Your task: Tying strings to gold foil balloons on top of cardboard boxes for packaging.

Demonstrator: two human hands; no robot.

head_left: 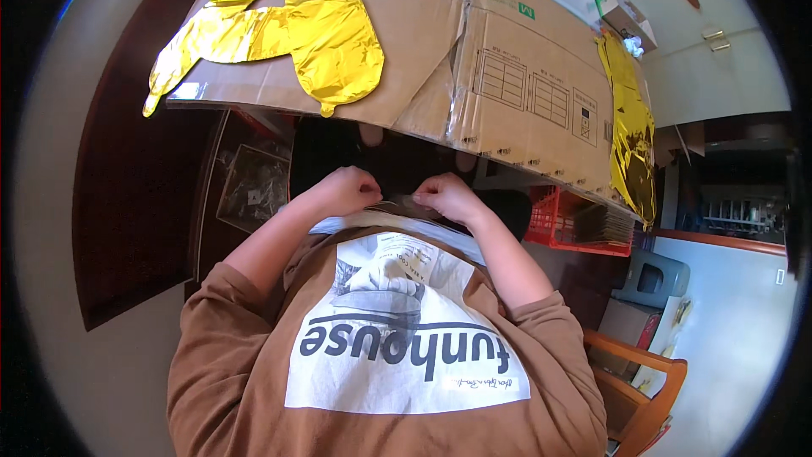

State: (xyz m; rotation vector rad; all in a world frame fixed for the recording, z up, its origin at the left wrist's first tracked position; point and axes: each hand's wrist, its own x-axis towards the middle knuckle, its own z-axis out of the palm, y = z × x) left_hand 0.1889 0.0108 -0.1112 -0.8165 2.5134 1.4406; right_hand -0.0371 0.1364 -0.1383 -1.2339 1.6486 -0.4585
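Note:
In front of my lap, below the table's edge, both hands are close together with fingers pinched. My left hand (348, 189) is closed at the left, its fingertips turned inward. Facing it, my right hand (447, 198) is closed too, thumb and fingers pressed together. A thin strip of something runs between the fingertips, too small and dim to name. Just under the hands, a pale whitish band (372, 220) lies across my waist. On the table beyond, a flat gold foil balloon (338, 42) with a triangular hole lies untouched.
Flattened cardboard (406, 25) covers the table. More gold foil (630, 131) hangs over its right edge. A small box (624, 13) stands at the back right. Below are a red plastic crate (584, 233), a wooden chair (647, 389), and a bin of clear packets (254, 186) at left.

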